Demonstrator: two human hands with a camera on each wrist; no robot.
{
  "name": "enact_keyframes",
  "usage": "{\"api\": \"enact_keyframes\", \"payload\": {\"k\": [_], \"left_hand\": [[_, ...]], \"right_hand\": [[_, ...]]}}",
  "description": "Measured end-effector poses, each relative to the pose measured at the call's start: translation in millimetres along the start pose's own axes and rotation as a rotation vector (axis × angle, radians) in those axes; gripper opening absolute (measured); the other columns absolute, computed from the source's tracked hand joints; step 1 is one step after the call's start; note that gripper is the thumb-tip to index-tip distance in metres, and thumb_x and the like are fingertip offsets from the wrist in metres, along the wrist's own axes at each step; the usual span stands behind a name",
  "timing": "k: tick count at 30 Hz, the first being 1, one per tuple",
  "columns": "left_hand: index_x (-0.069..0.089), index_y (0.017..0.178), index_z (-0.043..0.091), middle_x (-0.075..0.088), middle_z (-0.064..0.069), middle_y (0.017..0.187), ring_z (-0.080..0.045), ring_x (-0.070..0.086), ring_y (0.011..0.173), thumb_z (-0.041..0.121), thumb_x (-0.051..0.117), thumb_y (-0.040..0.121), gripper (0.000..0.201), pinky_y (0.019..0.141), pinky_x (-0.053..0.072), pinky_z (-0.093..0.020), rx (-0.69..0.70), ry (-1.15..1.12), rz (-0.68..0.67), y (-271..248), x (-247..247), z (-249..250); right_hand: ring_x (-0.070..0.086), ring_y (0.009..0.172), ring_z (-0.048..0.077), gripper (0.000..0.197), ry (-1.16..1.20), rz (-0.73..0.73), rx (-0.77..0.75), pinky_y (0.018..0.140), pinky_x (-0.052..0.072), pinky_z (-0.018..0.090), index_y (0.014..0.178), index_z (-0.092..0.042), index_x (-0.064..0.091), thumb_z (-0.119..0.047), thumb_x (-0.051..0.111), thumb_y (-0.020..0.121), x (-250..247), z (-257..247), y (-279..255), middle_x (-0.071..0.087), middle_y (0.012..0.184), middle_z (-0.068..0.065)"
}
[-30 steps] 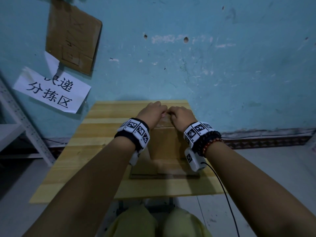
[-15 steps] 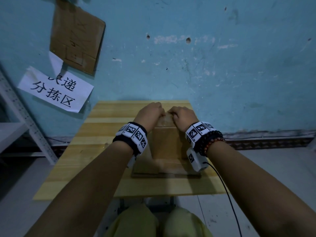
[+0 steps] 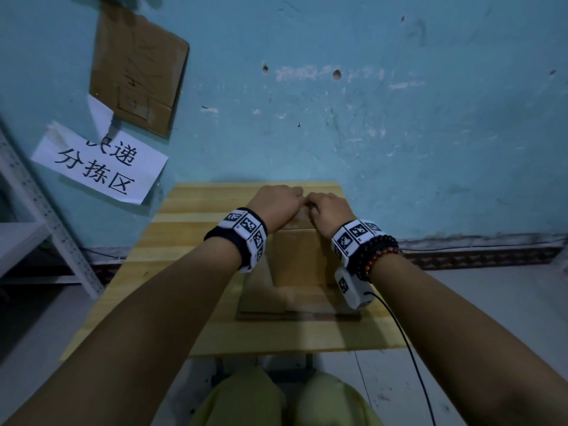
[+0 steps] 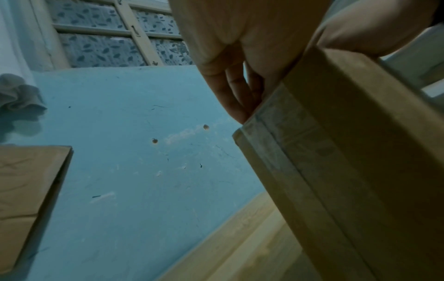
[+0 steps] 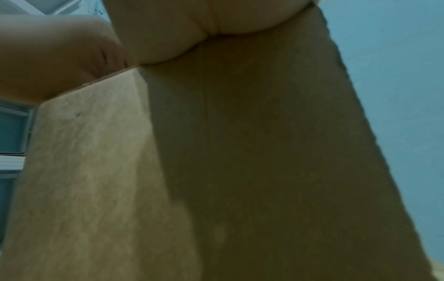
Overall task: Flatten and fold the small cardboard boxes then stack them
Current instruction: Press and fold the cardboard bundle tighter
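Barely anything has shifted since a moment ago: both hands stay planted on the far top end of the upright cardboard box (image 3: 295, 256). It stands on flattened cardboard (image 3: 295, 309) near the worktop's (image 3: 190, 272) front edge, and could skid or topple toward the far edge if the push comes off-centre. Left hand (image 3: 275, 204) and right hand (image 3: 330, 209) sit knuckle to knuckle, fingers curled over the box's top rim, gripping it.

The room I work in is dim and bluish. My head view bends straight lines near its edges. Both wrist views are soft and blurry up close, and shadow darkens the cardboard box (image 5: 240, 152).
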State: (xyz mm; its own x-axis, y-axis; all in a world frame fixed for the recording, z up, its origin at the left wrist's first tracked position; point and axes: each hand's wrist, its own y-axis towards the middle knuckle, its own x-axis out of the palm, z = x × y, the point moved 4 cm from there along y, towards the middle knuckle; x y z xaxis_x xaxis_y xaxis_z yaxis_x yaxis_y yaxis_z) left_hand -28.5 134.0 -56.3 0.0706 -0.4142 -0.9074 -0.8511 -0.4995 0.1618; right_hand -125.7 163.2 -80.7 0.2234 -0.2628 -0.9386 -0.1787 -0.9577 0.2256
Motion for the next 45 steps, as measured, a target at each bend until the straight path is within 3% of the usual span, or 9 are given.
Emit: {"api": "enact_keyframes", "payload": {"k": [7,13,18,24,27,31,37,42,45], "left_hand": [[0.051,0.119,0.009,0.049,-0.010,0.119,-0.029,0.053,0.107,0.019,0.039,0.096,0.027,0.067,0.037,-0.035,-0.017,-0.026,0.055,-2,9,-6],[0.060,0.101,0.002,0.058,-0.018,0.105,-0.034,0.057,0.094,0.011,0.045,0.092,0.020,0.068,0.041,-0.040,-0.020,-0.297,0.190,-11,12,-16],[0.057,0.097,0.012,0.062,-0.008,0.096,-0.029,0.057,0.087,0.019,0.044,0.093,0.015,0.071,0.041,-0.033,-0.180,-0.459,0.240,-19,18,-23],[0.059,0.096,0.020,0.067,0.001,0.095,-0.019,0.060,0.091,0.028,0.056,0.089,0.010,0.074,0.044,-0.028,-0.224,-0.533,0.243,-23,21,-24],[0.059,0.099,0.020,0.065,0.001,0.096,-0.020,0.058,0.092,0.025,0.056,0.090,0.010,0.074,0.043,-0.029,-0.269,-0.562,0.284,-25,20,-21],[0.059,0.118,0.031,0.063,0.005,0.107,-0.016,0.054,0.103,0.021,0.052,0.093,0.028,0.079,0.043,-0.030,-0.248,-0.585,0.275,-22,22,-17],[0.068,0.097,0.022,0.061,0.004,0.107,-0.016,0.052,0.105,0.023,0.050,0.093,0.018,0.073,0.032,-0.023,-0.280,-0.602,0.295,-24,29,-20],[0.065,0.091,0.020,0.059,0.006,0.099,-0.008,0.047,0.086,0.033,0.058,0.088,0.015,0.069,0.032,-0.023,-0.265,-0.649,0.285,-26,26,-18],[0.063,0.090,0.021,0.057,0.009,0.097,-0.006,0.045,0.083,0.035,0.061,0.086,0.014,0.068,0.032,-0.023,-0.277,-0.644,0.273,-24,24,-17]], "right_hand": [[0.049,0.116,0.032,0.035,0.003,-0.010,-0.002,0.097,0.035,0.036,0.125,-0.012,0.053,-0.010,0.039,0.092,0,-1,-3,0.058,0.125,0.015],[0.048,0.119,0.030,0.037,0.006,-0.011,0.001,0.099,0.034,0.034,0.126,-0.013,0.054,-0.009,0.039,0.092,0,-1,-1,0.057,0.128,0.013],[0.049,0.118,0.030,0.036,0.010,-0.003,0.003,0.099,0.035,0.035,0.126,-0.013,0.054,-0.010,0.039,0.093,0,0,-1,0.058,0.128,0.013],[0.049,0.118,0.030,0.036,0.014,0.008,0.008,0.098,0.034,0.033,0.125,-0.013,0.054,-0.009,0.039,0.092,0,0,-1,0.058,0.128,0.013],[0.048,0.119,0.030,0.037,0.011,0.006,0.011,0.099,0.034,0.033,0.125,-0.013,0.054,-0.009,0.039,0.092,-1,0,-3,0.057,0.128,0.013],[0.049,0.118,0.031,0.037,0.008,0.008,0.012,0.099,0.035,0.035,0.125,-0.013,0.054,-0.010,0.039,0.092,0,1,-2,0.057,0.128,0.013],[0.049,0.118,0.030,0.037,0.017,0.009,0.016,0.098,0.034,0.033,0.125,-0.013,0.054,-0.009,0.039,0.092,0,1,-2,0.058,0.128,0.013],[0.048,0.119,0.030,0.037,0.012,0.007,0.016,0.098,0.034,0.034,0.126,-0.013,0.053,-0.010,0.039,0.093,0,1,-3,0.057,0.129,0.013],[0.049,0.118,0.031,0.036,0.010,0.012,0.017,0.098,0.035,0.035,0.126,-0.013,0.053,-0.010,0.039,0.093,0,2,-3,0.057,0.128,0.014]]}}
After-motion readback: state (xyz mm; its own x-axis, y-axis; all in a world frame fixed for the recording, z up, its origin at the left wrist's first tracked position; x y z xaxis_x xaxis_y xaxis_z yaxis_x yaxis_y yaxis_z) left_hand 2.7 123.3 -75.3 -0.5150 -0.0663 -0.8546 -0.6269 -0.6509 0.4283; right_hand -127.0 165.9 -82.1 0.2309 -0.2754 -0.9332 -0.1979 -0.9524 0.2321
